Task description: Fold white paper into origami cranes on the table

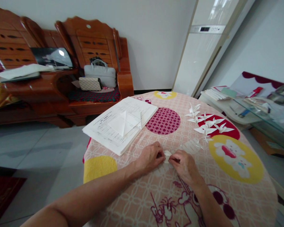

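Between my two hands, on the tablecloth, is a small folded piece of white paper (pixel 167 156). My left hand (pixel 153 155) pinches its left edge, fingers curled down. From the other side my right hand (pixel 183 164) pinches the right edge with thumb and fingertips. Parts of the paper are hidden under the fingers. Beyond my right hand, several white paper cranes (pixel 207 128) are grouped on the cloth. Left of them and farther off lies a stack of printed sheets (pixel 109 127), with folded white paper (pixel 123 123) on top.
A patterned cloth (pixel 137 189) covers the round table. To the right stands a glass-topped stand (pixel 251 112) with papers and other items. Wooden armchairs (pixel 94 41) line the wall, holding a grey bag (pixel 100 75) and a laptop (pixel 52 57). A tall white air conditioner (pixel 200 56) stands behind.
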Tool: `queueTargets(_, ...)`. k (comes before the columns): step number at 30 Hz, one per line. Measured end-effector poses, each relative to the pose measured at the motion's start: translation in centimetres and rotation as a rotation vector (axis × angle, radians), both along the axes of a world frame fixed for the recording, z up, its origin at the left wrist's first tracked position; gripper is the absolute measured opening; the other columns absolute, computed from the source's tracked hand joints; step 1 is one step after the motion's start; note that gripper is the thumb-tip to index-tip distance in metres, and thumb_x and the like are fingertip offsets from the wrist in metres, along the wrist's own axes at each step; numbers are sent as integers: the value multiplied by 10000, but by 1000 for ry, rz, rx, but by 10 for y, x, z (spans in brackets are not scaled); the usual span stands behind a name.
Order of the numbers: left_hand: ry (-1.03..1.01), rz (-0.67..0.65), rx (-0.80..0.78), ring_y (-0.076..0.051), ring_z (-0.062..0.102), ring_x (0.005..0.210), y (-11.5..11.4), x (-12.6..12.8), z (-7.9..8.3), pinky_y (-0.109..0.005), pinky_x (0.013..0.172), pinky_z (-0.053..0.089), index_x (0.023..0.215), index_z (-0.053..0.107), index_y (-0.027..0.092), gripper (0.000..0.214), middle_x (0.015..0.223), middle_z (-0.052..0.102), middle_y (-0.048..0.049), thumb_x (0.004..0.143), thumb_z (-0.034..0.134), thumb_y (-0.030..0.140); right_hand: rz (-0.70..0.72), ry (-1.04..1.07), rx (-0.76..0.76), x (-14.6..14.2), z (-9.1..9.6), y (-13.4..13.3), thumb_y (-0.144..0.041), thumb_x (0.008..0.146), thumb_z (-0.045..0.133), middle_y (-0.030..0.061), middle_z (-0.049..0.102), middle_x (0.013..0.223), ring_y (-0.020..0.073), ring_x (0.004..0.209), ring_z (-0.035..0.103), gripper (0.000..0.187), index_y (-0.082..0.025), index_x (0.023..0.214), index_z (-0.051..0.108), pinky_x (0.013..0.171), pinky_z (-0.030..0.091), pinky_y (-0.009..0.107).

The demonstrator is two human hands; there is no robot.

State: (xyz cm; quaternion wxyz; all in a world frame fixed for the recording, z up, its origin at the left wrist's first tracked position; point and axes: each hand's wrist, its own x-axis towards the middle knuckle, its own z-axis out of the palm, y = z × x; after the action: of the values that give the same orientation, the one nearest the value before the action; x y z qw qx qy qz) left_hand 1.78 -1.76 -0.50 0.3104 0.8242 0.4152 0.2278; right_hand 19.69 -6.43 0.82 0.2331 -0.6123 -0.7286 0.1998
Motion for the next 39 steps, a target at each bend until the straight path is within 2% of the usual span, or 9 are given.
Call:
queueTargets(7,25,16,-21,-126,557,732,2,0,4,-230,656,414,677,642,148,106,829,593,-22,762,580,163,-34,-81,-13,-2,-3,2,-152,804,591,49,649,691,162,699,569,168,-153,674,697,653,366,241)
queueTargets(16,86,69,-2,-114,545,678,3,5,1,-226,601,401,648,619,139,135,814,575,-25,765,571,186,-133,-133,-109,-8,1,4,-189,783,574,48,647,648,139,604,553,171,-146,665,689,568,316,230)
queueTargets(31,162,48,-22,-124,543,691,7,6,5,-230,606,394,644,608,139,139,791,574,-30,771,600,195,-187,-226,-178,-14,9,7,-194,758,570,90,709,691,163,630,594,171,-147,686,717,557,301,249)
queueTargets(35,55,-3,16,-116,550,729,4,0,3,-217,638,420,792,626,152,42,883,580,-27,790,598,182,-183,-206,-180,-14,9,7,-174,747,567,91,715,684,162,626,606,172,-150,674,720,555,307,245)
queueTargets(39,2,-124,108,-125,575,814,3,-4,2,-217,711,434,863,651,169,104,901,601,-30,822,565,126,-168,-185,-173,-13,8,8,-154,738,557,79,702,635,152,582,588,188,-152,632,712,541,298,247)
